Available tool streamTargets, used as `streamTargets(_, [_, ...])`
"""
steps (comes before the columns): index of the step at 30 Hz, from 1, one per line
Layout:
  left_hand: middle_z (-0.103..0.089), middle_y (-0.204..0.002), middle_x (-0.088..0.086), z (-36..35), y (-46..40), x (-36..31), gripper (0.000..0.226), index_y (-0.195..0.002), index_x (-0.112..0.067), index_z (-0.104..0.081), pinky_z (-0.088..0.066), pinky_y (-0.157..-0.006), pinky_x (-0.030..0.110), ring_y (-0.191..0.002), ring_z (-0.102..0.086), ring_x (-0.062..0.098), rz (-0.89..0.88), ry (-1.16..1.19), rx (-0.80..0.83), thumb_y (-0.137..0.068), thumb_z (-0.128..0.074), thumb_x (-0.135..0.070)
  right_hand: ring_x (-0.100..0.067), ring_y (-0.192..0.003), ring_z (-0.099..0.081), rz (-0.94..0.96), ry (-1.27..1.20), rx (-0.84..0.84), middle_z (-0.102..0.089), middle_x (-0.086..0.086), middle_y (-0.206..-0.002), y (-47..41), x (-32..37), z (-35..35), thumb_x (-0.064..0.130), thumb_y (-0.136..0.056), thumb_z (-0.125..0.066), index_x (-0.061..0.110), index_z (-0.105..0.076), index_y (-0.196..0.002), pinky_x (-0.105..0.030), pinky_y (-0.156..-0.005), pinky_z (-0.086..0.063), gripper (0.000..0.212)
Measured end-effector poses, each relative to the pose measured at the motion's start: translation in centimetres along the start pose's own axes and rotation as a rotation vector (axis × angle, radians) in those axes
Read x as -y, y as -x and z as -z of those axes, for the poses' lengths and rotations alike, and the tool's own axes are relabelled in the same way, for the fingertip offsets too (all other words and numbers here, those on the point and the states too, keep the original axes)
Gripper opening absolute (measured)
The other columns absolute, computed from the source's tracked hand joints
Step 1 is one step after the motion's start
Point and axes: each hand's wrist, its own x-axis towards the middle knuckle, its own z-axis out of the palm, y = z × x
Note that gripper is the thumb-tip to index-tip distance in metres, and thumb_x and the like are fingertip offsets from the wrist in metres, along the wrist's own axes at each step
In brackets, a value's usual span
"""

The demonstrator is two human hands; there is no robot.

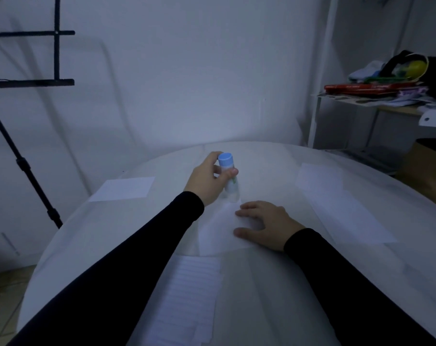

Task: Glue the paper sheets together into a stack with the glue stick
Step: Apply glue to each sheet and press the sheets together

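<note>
Nearest to the camera, at the bottom centre of the frame, lies a lined paper sheet [192, 300] on the round white table [274, 283], which fills the lower half of the frame. More paper sheets [341, 208] wait at the right, and one small sheet [123, 189] at the left, probably kept apart until their turn. In the centre lies the working sheet [217, 233]. On its right part the right hand [263, 226] rests flat with fingers spread wide, I think to stop the sheet from sliding. Above it the left hand [208, 179] grips the glue stick [228, 177], blue end up, its lower end at the sheet's upper corner, seemingly rubbing glue there.
</note>
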Motion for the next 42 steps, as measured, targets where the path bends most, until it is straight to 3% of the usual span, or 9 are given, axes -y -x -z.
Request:
streamTargets(10, [-0.064,-0.093,0.004,-1.0,-1.4,-0.1,0.041,-0.119,-0.028,-0.05,-0.054,-0.081,0.043,-0.076,-0.061,0.022,-0.011,-0.118,0.07,-0.085,-0.065,-0.045,-0.008,-0.138,-0.025,-0.006,0.042,0.029,-0.034,0.013,-0.148,0.0,0.2,0.0,0.061,-0.083,-0.054,0.035,-0.045,-0.137,-0.037,-0.111,-0.017,0.06])
streamTargets(20, [-0.069,-0.096,0.007,-0.1,-1.7,0.5,0.04,-0.119,-0.03,-0.049,-0.054,-0.082,0.046,-0.079,-0.067,0.025,-0.013,-0.149,0.105,-0.085,-0.065,-0.043,-0.013,-0.126,-0.039,-0.089,0.038,-0.058,-0.047,0.01,-0.129,-0.3,1.3,-0.6,0.067,-0.074,-0.06,0.03,-0.056,-0.123,-0.038,-0.105,-0.027,0.062])
streamTargets(26, [-0.07,-0.091,0.006,0.9,-0.8,0.5,0.03,-0.11,-0.038,-0.047,-0.055,-0.079,0.043,-0.077,-0.067,0.026,-0.05,-0.142,0.128,-0.086,-0.065,-0.039,-0.014,-0.124,-0.039,-0.1,0.059,-0.056,-0.046,0.009,-0.124,-0.1,1.7,-0.4,0.065,-0.074,-0.06,0.031,-0.052,-0.122,-0.04,-0.103,-0.028,0.059])
streamTargets(32, [-0.07,-0.091,0.002,1.9,-0.3,0.4,0.027,-0.104,-0.042,-0.049,-0.054,-0.078,0.045,-0.075,-0.064,0.029,-0.084,-0.109,0.086,-0.082,-0.066,-0.042,-0.02,-0.128,-0.033,-0.077,0.158,0.009,-0.039,0.003,-0.131,0.0,2.1,-0.1,0.06,-0.079,-0.054,0.036,-0.029,-0.142,-0.044,-0.104,-0.028,0.072])
streamTargets(34, [-0.07,-0.092,0.002,2.4,-0.5,0.1,0.033,-0.104,-0.042,-0.05,-0.055,-0.076,0.045,-0.072,-0.064,0.029,-0.096,-0.044,-0.017,-0.075,-0.062,-0.05,-0.018,-0.127,-0.032,-0.076,0.173,0.01,-0.038,0.003,-0.13,0.0,2.2,-0.1,0.061,-0.079,-0.054,0.034,-0.035,-0.141,-0.043,-0.105,-0.027,0.071])
streamTargets(36, [-0.07,-0.093,0.006,2.7,-0.8,-0.3,0.037,-0.11,-0.034,-0.051,-0.056,-0.074,0.044,-0.073,-0.065,0.028,-0.092,0.018,-0.056,-0.077,-0.063,-0.046,-0.017,-0.129,-0.03,-0.07,0.199,-0.007,-0.038,0.003,-0.131,-0.1,2.4,-0.3,0.062,-0.078,-0.054,0.031,-0.04,-0.139,-0.044,-0.105,-0.027,0.07])
streamTargets(40, [-0.07,-0.095,0.006,2.0,-0.5,-0.3,0.03,-0.111,-0.033,-0.05,-0.055,-0.076,0.045,-0.073,-0.064,0.03,-0.1,-0.055,0.045,-0.085,-0.066,-0.038,-0.018,-0.144,-0.007,-0.077,0.193,-0.006,-0.024,0.009,-0.15,-0.4,2.3,-0.8,0.069,-0.077,-0.051,0.031,-0.04,-0.138,-0.051,-0.111,-0.014,0.073])
streamTargets(42, [-0.069,-0.096,0.005,1.1,-0.2,0.0,0.028,-0.108,-0.037,-0.048,-0.054,-0.078,0.046,-0.074,-0.063,0.03,-0.096,-0.083,0.062,-0.085,-0.065,-0.041,-0.017,-0.146,-0.004,-0.109,0.159,0.024,-0.022,0.015,-0.153,-0.4,2.2,-0.9,0.072,-0.076,-0.049,0.032,-0.037,-0.138,-0.054,-0.112,-0.009,0.075])
